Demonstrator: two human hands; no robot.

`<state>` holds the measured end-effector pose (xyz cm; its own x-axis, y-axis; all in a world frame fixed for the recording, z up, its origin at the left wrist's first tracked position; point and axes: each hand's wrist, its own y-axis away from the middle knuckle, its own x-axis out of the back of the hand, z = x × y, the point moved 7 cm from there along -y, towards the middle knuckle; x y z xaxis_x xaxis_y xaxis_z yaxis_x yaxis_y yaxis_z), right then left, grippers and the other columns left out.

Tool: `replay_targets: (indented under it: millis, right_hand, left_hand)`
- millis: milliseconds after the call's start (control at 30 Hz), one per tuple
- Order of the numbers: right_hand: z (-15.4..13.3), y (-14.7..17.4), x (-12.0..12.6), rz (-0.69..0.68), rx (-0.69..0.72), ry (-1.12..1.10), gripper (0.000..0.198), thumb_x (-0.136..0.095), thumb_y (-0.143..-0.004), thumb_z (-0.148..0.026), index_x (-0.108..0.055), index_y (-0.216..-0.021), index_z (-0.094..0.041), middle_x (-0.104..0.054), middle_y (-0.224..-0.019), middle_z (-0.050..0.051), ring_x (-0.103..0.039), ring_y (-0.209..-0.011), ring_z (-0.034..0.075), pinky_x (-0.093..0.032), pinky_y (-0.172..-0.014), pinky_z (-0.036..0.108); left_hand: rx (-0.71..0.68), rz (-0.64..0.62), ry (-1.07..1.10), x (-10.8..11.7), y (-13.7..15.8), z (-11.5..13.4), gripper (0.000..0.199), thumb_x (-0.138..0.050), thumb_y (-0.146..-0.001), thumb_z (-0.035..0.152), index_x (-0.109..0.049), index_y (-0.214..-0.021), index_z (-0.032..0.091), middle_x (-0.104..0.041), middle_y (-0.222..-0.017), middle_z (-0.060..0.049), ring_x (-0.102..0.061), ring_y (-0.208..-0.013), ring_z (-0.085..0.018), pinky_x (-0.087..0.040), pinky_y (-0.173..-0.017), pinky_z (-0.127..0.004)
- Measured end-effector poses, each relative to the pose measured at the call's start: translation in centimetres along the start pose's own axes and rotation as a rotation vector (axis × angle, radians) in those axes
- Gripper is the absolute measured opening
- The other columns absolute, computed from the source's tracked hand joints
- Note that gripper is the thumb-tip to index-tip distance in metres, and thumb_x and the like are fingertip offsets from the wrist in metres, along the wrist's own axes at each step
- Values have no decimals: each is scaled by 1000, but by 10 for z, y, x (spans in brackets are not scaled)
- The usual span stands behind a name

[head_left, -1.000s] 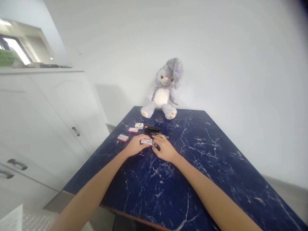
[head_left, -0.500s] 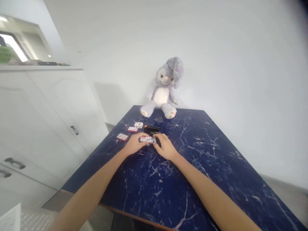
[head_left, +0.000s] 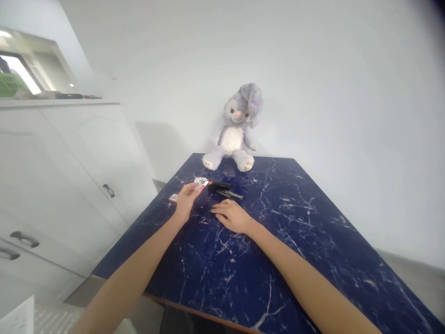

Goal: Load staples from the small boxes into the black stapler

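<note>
My left hand (head_left: 187,198) is closed on a small red-and-white box (head_left: 203,186), tilted up above the table. Past its fingertips lies another small white box (head_left: 199,179), partly covered by the one I hold. Left of my wrist, a third red-and-white box (head_left: 173,198) shows only in part behind the hand. My right hand (head_left: 231,215) rests low over the table with its fingers apart and nothing in them. Just beyond it lies what looks like a black stapler (head_left: 220,185) with an orange end, opened, its metal rail (head_left: 232,194) pointing right.
A grey plush rabbit (head_left: 233,134) sits at the far end of the dark blue marbled table (head_left: 278,260), against the white wall. White cabinets (head_left: 69,185) with dark handles stand along the left. A sheet of paper (head_left: 19,317) shows at the lower left.
My hands have drawn apart. The left has carried the small box to the left and tilted it, and the right has let go, uncovering the stapler's rail.
</note>
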<state>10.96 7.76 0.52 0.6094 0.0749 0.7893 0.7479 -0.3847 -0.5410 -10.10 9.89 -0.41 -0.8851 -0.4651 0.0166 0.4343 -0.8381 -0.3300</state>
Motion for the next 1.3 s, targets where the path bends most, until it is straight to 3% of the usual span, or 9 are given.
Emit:
replay_targets:
  millis: [167,367,533,633,733,867,1067,1200,1300]
  right_hand:
    - [6,1,-1,23,-44,-18,24,-53,-96,-18,-72,-109,-25,-73,-105,4,-65,-95,19,-50,-91,36]
    - [11,4,4,100,-113,43,24,-50,-99,-21,-70,-112,-23,-71,-103,6,-63,-96,21,-51,-91,35]
    - [9,3,2,70,-92,53,22,-50,-99,-19,-69,-107,-22,-71,-101,6,-63,-94,20,-52,-89,35]
    - [7,3,4,80,-90,49,21,-49,-99,-18,-69,-107,-22,-70,-103,6,-63,-96,20,-52,-90,35]
    - [4,3,9,123,-82,43,21,-50,-99,-19,-68,-110,-22,-70,-106,7,-63,-97,21,-52,-91,36]
    - [3,4,16,228,-93,30,22,-51,-99,-22,-67,-115,-24,-70,-109,7,-64,-101,22,-52,-94,38]
    - [1,6,22,322,-58,30,23,-53,-99,-22,-67,-117,-24,-71,-112,7,-64,-103,21,-53,-96,39]
    - [2,8,29,381,-56,89,23,-54,-98,-21,-70,-115,-25,-71,-114,6,-61,-105,24,-52,-97,43]
    - [3,9,33,404,-73,139,24,-54,-98,-20,-71,-114,-25,-71,-116,5,-57,-108,26,-52,-98,45]
  left_hand:
    - [-68,-54,16,-6,3,6,42,-79,-73,39,-65,-107,18,-69,-118,-9,-64,-114,-22,-49,-103,-40]
    - [234,-147,323,-22,12,-9,43,-70,-84,41,-59,-120,22,-68,-123,-10,-68,-108,-20,-53,-97,-39]
    - [259,-211,450,-39,25,-4,58,-75,-81,35,-51,-133,24,-70,-117,-8,-69,-103,-18,-49,-102,-39]
    - [121,-194,362,-38,27,7,60,-76,-80,35,-52,-134,23,-68,-121,-9,-66,-110,-21,-46,-106,-41]
    - [-65,-184,148,-32,24,20,58,-77,-78,32,-56,-130,22,-65,-124,-10,-62,-118,-24,-43,-109,-42]
    - [-212,-144,-120,-25,23,31,54,-74,-78,25,-57,-129,23,-65,-122,-8,-61,-118,-23,-43,-109,-43]
    - [-216,-209,-297,-31,29,34,54,-68,-77,17,-55,-129,21,-66,-113,-7,-66,-104,-21,-52,-96,-39]
    - [-424,-416,-475,-52,49,48,58,-67,-75,12,-56,-131,25,-65,-114,-5,-65,-102,-20,-52,-96,-37]
    - [-523,-464,-514,-60,59,57,55,-65,-78,12,-57,-130,26,-64,-118,-5,-64,-106,-20,-52,-96,-36]
